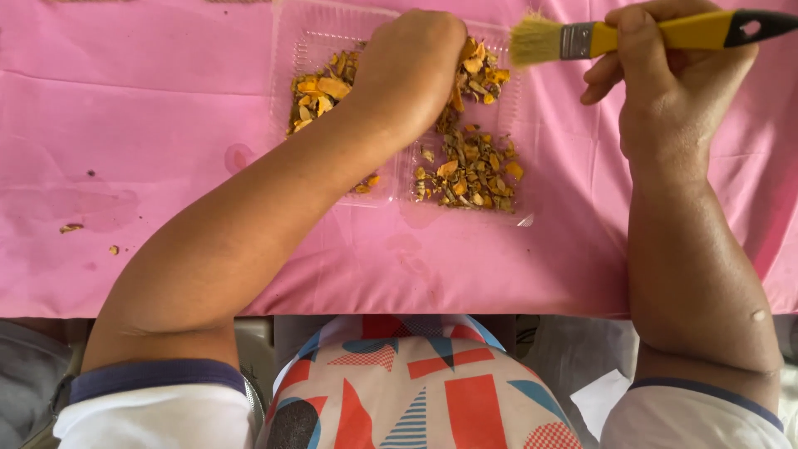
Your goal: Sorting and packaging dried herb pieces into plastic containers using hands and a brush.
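Reaching into the clear plastic tray [291, 50], the left hand [411, 66] was curled downward with its fingers tucked out of sight among the orange and brown dried pieces [470, 170], so whether it actually pinched any of them could not be told; its knuckles faced the camera and its wrist crossed the tray's near left part. The right hand [665, 83] was closed around the yellow handle of a paintbrush [640, 35], thumb and fingers wrapped tight near the metal ferrule, with the handle's black end sticking out past the hand on the side away from the tray. The brush lay nearly level, and its pale bristles [534, 40] pointed toward the tray, hovering just over the tray's far right corner and close beside the left hand without touching it. Most of the pieces sat in two heaps, one at the tray's far left part, one at its near right part. The tray rested on a bench covered with a pink cloth [125, 125], and a few stray crumbs [73, 227] lay well off to the tray's left.
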